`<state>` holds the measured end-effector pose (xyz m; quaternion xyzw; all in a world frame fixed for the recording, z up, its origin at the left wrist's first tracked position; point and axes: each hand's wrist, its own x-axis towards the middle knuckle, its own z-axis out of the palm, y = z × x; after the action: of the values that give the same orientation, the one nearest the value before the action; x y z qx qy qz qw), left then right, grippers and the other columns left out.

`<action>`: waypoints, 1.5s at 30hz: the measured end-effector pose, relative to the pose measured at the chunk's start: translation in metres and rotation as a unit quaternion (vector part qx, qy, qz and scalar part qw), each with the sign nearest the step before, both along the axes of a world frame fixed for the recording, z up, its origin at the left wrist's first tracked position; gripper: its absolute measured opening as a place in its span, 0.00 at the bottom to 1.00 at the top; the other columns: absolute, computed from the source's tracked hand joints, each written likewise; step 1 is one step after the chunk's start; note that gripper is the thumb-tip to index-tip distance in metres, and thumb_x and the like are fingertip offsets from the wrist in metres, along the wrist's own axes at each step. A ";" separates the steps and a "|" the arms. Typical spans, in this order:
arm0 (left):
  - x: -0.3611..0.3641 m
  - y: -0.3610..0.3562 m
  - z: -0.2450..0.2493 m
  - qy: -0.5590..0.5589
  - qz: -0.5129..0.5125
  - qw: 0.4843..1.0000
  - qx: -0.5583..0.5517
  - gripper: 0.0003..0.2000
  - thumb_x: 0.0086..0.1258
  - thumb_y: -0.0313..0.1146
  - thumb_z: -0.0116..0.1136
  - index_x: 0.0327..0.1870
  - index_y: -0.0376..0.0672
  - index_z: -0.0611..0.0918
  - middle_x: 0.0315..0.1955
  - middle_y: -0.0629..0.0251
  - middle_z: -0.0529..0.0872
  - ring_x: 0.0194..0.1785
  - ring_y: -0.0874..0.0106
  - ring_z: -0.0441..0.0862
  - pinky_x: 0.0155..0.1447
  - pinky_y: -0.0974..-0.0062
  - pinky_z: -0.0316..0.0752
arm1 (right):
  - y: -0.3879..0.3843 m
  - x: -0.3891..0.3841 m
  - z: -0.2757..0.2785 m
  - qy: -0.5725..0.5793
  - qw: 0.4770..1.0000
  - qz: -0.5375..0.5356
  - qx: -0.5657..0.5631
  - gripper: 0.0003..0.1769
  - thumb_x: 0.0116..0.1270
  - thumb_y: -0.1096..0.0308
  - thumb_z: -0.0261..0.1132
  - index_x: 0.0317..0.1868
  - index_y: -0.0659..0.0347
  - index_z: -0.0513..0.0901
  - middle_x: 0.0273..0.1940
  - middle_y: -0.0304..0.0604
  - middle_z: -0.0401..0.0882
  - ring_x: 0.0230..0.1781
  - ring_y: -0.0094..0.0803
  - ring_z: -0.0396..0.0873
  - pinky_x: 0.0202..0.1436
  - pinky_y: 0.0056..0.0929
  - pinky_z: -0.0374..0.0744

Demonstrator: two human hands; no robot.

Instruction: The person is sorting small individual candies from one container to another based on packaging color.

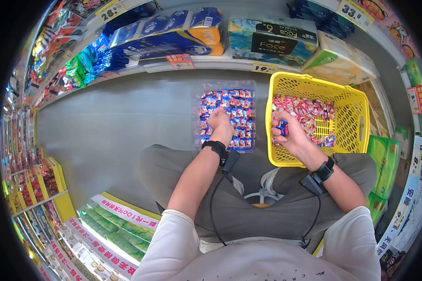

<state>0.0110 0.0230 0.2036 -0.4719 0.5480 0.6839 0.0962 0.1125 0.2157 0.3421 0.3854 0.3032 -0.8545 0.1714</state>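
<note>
A clear plastic tray (198,91) on the floor holds rows of small blue-wrapped candies (241,122). Over the middle of these rows is my left hand (221,122), its fingers pinched together at the candies; whatever is between the fingertips is too small to tell. To the right stands a yellow basket (356,100) with many red and pink wrapped candies (309,112) and a few blue ones inside. My right hand (288,132), above the basket's left part, is closed around several blue-wrapped candies (282,126).
Tissue packs (274,42) line the shelf (147,66) behind the tray and basket. Snack bags (94,58) fill the left shelves. Green packs (383,164) stand right of the basket, more (117,227) at lower left. My crossed legs (262,201) are in front.
</note>
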 end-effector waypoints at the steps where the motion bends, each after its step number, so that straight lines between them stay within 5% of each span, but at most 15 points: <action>1: 0.000 -0.002 -0.011 -0.003 -0.001 1.000 0.002 0.09 0.74 0.30 0.58 0.50 0.38 0.81 0.33 0.68 0.84 0.30 0.77 0.78 0.32 0.77 0.74 | 0.001 0.001 0.003 -0.003 1.000 -0.001 0.002 0.13 0.66 0.65 0.60 0.49 0.56 0.71 0.29 0.34 0.71 0.21 0.21 0.68 0.15 0.18 0.57; 7: -0.007 0.009 0.024 -0.059 0.051 0.996 -0.030 0.09 0.72 0.29 0.59 0.49 0.37 0.82 0.31 0.67 0.84 0.32 0.76 0.77 0.40 0.74 0.77 | 0.002 -0.001 0.011 -0.037 0.999 -0.015 0.000 0.09 0.66 0.65 0.61 0.44 0.54 0.72 0.28 0.34 0.71 0.20 0.21 0.68 0.14 0.18 0.57; 11: -0.011 -0.002 -0.051 0.003 0.038 0.997 -0.071 0.11 0.73 0.27 0.54 0.54 0.39 0.81 0.38 0.66 0.85 0.38 0.72 0.81 0.50 0.58 0.81 | 0.001 0.000 0.006 -0.032 0.999 -0.014 -0.020 0.10 0.64 0.64 0.62 0.44 0.54 0.73 0.28 0.34 0.71 0.20 0.22 0.68 0.14 0.18 0.57; 15: -0.008 0.005 -0.003 -0.007 0.076 0.996 -0.045 0.11 0.73 0.25 0.54 0.53 0.35 0.81 0.40 0.63 0.86 0.41 0.71 0.83 0.48 0.63 0.81 | 0.003 0.001 0.008 -0.072 0.996 -0.025 -0.037 0.13 0.62 0.65 0.61 0.46 0.56 0.72 0.30 0.37 0.73 0.20 0.26 0.70 0.14 0.19 0.57; 17: -0.005 0.010 0.029 -0.046 0.103 0.994 -0.007 0.11 0.73 0.23 0.52 0.52 0.31 0.80 0.41 0.60 0.86 0.43 0.71 0.84 0.47 0.74 0.81 | 0.001 0.002 0.013 -0.086 0.995 -0.040 -0.028 0.15 0.61 0.66 0.60 0.49 0.57 0.71 0.30 0.38 0.74 0.21 0.28 0.72 0.14 0.19 0.58; 18: -0.005 0.005 0.010 -0.046 0.103 0.994 -0.007 0.11 0.73 0.23 0.52 0.52 0.31 0.80 0.41 0.60 0.86 0.43 0.71 0.84 0.47 0.74 0.81 | -0.002 0.001 0.017 -0.078 0.996 -0.041 0.004 0.19 0.61 0.69 0.58 0.53 0.59 0.69 0.33 0.42 0.77 0.21 0.29 0.72 0.14 0.20 0.59; 20: -0.006 -0.006 -0.045 0.020 0.076 0.997 0.020 0.11 0.72 0.24 0.51 0.51 0.34 0.81 0.38 0.62 0.85 0.38 0.73 0.82 0.39 0.71 0.79 | -0.005 0.002 0.020 -0.069 0.996 -0.043 0.039 0.23 0.62 0.71 0.55 0.58 0.61 0.66 0.35 0.46 0.79 0.22 0.31 0.72 0.15 0.20 0.61; 21: -0.005 -0.001 -0.028 0.020 0.075 0.997 0.022 0.11 0.72 0.24 0.51 0.51 0.34 0.81 0.38 0.62 0.85 0.38 0.73 0.82 0.39 0.71 0.79 | -0.007 0.002 0.021 -0.042 0.997 -0.026 0.061 0.26 0.62 0.72 0.54 0.62 0.62 0.63 0.39 0.49 0.80 0.22 0.31 0.73 0.15 0.20 0.62; 23: -0.003 0.014 0.043 -0.077 -0.111 0.988 0.075 0.04 0.70 0.30 0.56 0.38 0.40 0.79 0.29 0.65 0.80 0.24 0.75 0.72 0.23 0.77 0.64 | -0.009 0.003 0.023 -0.015 0.996 -0.011 0.084 0.28 0.63 0.73 0.53 0.65 0.62 0.61 0.43 0.53 0.82 0.22 0.31 0.73 0.16 0.20 0.63; 25: 0.004 0.031 0.076 -0.056 -0.111 0.986 0.109 0.07 0.70 0.31 0.56 0.44 0.41 0.78 0.32 0.67 0.79 0.26 0.76 0.72 0.26 0.77 0.65 | -0.011 0.003 0.026 0.039 0.996 0.004 0.080 0.28 0.66 0.74 0.50 0.67 0.64 0.58 0.46 0.55 0.84 0.23 0.31 0.77 0.17 0.19 0.64; 31: 0.046 0.039 0.140 0.057 -0.388 0.915 0.096 0.15 0.73 0.42 0.60 0.47 0.38 0.78 0.33 0.67 0.81 0.30 0.79 0.76 0.29 0.79 0.70 | -0.009 0.008 0.021 0.106 0.988 -0.001 0.113 0.18 0.70 0.71 0.50 0.59 0.61 0.64 0.44 0.52 0.84 0.18 0.27 0.74 0.14 0.18 0.62; 32: 0.046 0.033 0.146 0.024 -0.417 0.889 0.189 0.19 0.71 0.48 0.63 0.49 0.41 0.78 0.36 0.67 0.82 0.35 0.77 0.79 0.38 0.79 0.74 | -0.011 0.008 0.023 0.112 0.983 0.001 0.149 0.15 0.71 0.71 0.50 0.57 0.60 0.65 0.44 0.52 0.84 0.17 0.26 0.73 0.13 0.17 0.61; 35: 0.050 0.036 0.158 -0.026 -0.393 0.860 0.324 0.19 0.72 0.48 0.61 0.51 0.41 0.79 0.36 0.66 0.83 0.35 0.77 0.81 0.41 0.79 0.77 | -0.017 0.006 0.028 0.108 0.968 -0.009 0.226 0.14 0.72 0.71 0.50 0.57 0.58 0.65 0.45 0.50 0.84 0.14 0.22 0.71 0.12 0.17 0.61; 40: 0.056 0.040 0.152 0.027 -0.403 0.862 0.307 0.13 0.73 0.29 0.60 0.56 0.39 0.79 0.35 0.71 0.83 0.37 0.82 0.80 0.44 0.84 0.77 | -0.015 0.005 0.015 0.119 0.966 -0.006 0.230 0.12 0.76 0.67 0.53 0.55 0.60 0.71 0.45 0.46 0.84 0.12 0.18 0.65 0.12 0.17 0.59; 45: 0.046 0.037 0.137 -0.012 -0.315 0.857 0.408 0.12 0.76 0.27 0.53 0.57 0.37 0.78 0.40 0.68 0.82 0.38 0.81 0.79 0.44 0.84 0.78 | -0.014 0.004 0.020 0.117 0.972 -0.003 0.204 0.14 0.77 0.61 0.55 0.52 0.63 0.78 0.44 0.42 0.85 0.12 0.14 0.60 0.13 0.16 0.56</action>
<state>0.0569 0.0603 0.3402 -0.2006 0.3376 0.7741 0.4966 0.1168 0.2021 0.3617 0.3101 0.4879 -0.8144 0.0504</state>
